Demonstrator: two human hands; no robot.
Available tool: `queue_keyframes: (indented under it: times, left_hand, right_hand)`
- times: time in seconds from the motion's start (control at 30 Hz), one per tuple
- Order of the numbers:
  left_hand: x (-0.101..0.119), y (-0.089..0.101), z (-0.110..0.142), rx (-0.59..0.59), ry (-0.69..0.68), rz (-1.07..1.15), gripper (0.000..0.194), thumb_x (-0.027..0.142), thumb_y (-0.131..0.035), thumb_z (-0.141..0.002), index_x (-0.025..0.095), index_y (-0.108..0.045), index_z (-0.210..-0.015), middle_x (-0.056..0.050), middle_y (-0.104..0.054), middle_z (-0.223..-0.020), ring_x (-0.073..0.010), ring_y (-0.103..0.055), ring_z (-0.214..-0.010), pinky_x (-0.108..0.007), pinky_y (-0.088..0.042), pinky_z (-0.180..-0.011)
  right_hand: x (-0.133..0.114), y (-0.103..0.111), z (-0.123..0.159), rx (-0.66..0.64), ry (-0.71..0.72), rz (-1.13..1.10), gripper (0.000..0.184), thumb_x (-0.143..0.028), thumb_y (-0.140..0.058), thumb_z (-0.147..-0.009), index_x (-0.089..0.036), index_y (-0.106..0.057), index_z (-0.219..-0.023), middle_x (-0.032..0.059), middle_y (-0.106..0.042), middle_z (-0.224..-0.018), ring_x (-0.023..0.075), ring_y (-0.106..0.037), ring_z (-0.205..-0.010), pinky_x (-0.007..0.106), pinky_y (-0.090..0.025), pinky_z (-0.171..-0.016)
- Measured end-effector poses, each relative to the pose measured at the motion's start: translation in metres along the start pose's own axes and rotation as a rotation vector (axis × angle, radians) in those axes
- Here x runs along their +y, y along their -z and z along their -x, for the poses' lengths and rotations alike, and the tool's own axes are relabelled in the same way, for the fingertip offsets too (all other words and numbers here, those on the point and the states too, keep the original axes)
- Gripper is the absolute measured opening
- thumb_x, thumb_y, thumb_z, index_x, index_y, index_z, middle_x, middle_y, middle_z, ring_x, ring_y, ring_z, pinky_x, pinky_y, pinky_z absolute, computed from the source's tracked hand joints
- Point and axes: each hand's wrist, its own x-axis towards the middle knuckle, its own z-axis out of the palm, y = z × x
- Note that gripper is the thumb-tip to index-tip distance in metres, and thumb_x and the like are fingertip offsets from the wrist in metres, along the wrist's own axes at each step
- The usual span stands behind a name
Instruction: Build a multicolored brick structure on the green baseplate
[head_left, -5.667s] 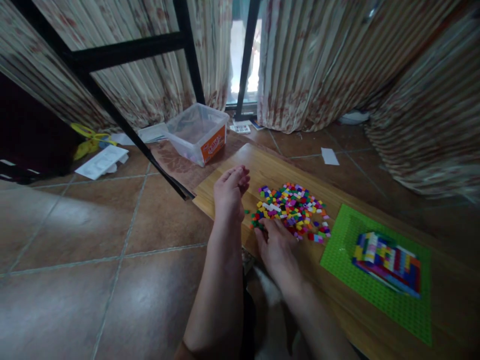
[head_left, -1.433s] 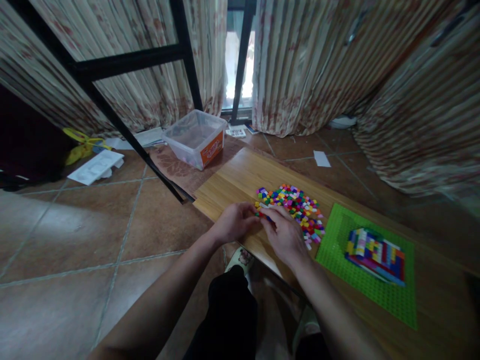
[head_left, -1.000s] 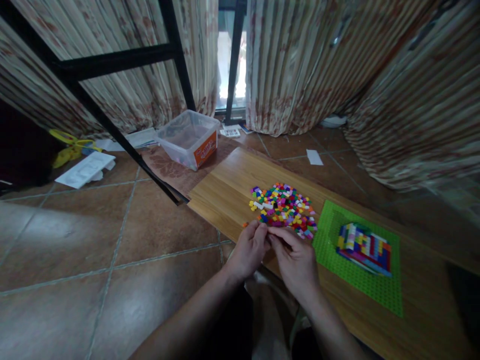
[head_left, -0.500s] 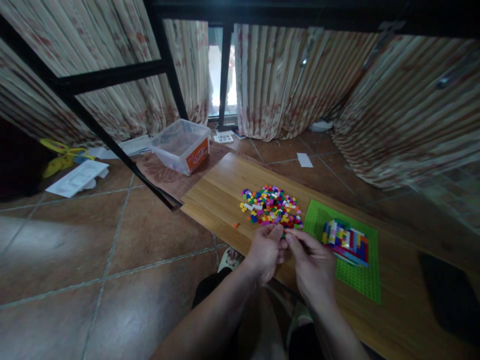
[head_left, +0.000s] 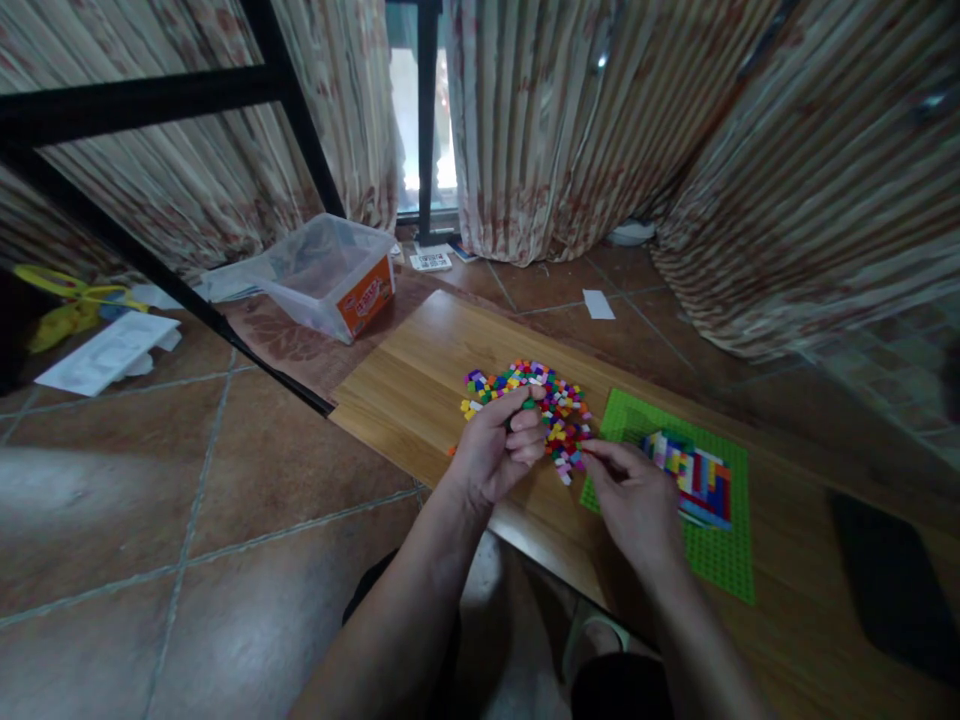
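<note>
My left hand (head_left: 501, 448) is closed above the near side of a pile of small coloured toy bricks (head_left: 564, 400). A green toy brick (head_left: 529, 403) shows between its thumb and forefinger. My right hand (head_left: 636, 498) reaches to the pile's right edge with thumb and forefinger pinched together; what lies between the tips is too small to make out. Just beyond that hand, a block of multicoloured joined bricks (head_left: 701, 485) sits on a green studded baseplate (head_left: 720, 560), partly hidden by the hand.
The bricks and baseplate lie on a long wooden table (head_left: 409, 375). A clear plastic bin (head_left: 307, 275) with an orange label stands beyond its left end. A dark flat object (head_left: 889, 575) lies at the right. A black metal frame (head_left: 180, 275) crosses the left side.
My hands have moved apart. The left went left and up with the green brick, and the right now pinches at the pile's edge. The view has shifted slightly.
</note>
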Motion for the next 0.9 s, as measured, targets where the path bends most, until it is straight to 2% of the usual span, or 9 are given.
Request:
queue_keyframes:
  times: [0.17,0.37,0.57,0.7,0.8,0.9]
  left_hand:
    - [0.005,0.004,-0.012,0.021,-0.043,0.075,0.022,0.015,-0.04,-0.091,0.012,-0.054,-0.074,0.007,-0.026,-0.054,-0.0015,-0.024,-0.036,-0.014,-0.016,-0.035]
    - [0.011,0.003,-0.014,0.061,-0.149,0.062,0.021,0.014,-0.039,-0.087,0.014,-0.05,-0.069,0.006,-0.029,-0.054,-0.0027,-0.024,-0.037,-0.016,-0.016,-0.035]
    - [0.017,0.0,-0.012,0.177,-0.246,0.029,0.024,0.019,-0.039,-0.091,0.015,-0.048,-0.069,0.007,-0.029,-0.054,-0.003,-0.024,-0.037,-0.016,-0.018,-0.035]
    - [0.022,0.0,-0.008,0.197,-0.278,0.038,0.026,0.021,-0.038,-0.094,0.016,-0.047,-0.069,0.007,-0.03,-0.054,-0.0028,-0.025,-0.036,-0.015,-0.018,-0.035]
    - [0.024,0.0,-0.007,0.214,-0.291,0.027,0.024,0.021,-0.041,-0.093,0.016,-0.046,-0.071,0.007,-0.032,-0.055,-0.0024,-0.025,-0.036,-0.014,-0.02,-0.034]
    - [0.022,0.002,-0.009,0.297,-0.308,-0.022,0.017,0.019,-0.048,-0.091,0.015,-0.05,-0.074,0.006,-0.04,-0.057,-0.0022,-0.029,-0.038,-0.013,-0.025,-0.035]
  right_hand:
    - [0.001,-0.009,0.003,-0.013,0.117,0.209,0.023,-0.032,-0.056,-0.087,-0.019,-0.075,-0.093,0.0091,-0.067,-0.096,0.0217,-0.064,-0.084,0.037,-0.051,-0.077]
    - [-0.009,-0.02,0.006,-0.046,0.211,0.315,0.022,-0.029,-0.054,-0.088,-0.019,-0.073,-0.092,0.0097,-0.063,-0.103,0.0238,-0.061,-0.096,0.04,-0.05,-0.086]
    - [-0.011,-0.03,0.015,-0.003,0.225,0.334,0.02,-0.027,-0.054,-0.088,-0.021,-0.072,-0.092,0.0089,-0.062,-0.104,0.0243,-0.059,-0.097,0.04,-0.05,-0.086]
    - [-0.01,-0.032,0.02,0.011,0.222,0.335,0.02,-0.029,-0.055,-0.088,-0.02,-0.072,-0.092,0.0101,-0.061,-0.107,0.0255,-0.058,-0.099,0.041,-0.049,-0.086]
    - [-0.009,-0.033,0.02,0.005,0.233,0.357,0.02,-0.032,-0.057,-0.088,-0.02,-0.072,-0.093,0.0107,-0.062,-0.109,0.0274,-0.056,-0.103,0.043,-0.048,-0.087]
    - [-0.009,-0.033,0.018,-0.006,0.243,0.364,0.021,-0.031,-0.056,-0.089,-0.02,-0.073,-0.089,0.0112,-0.063,-0.107,0.028,-0.055,-0.102,0.045,-0.048,-0.087]
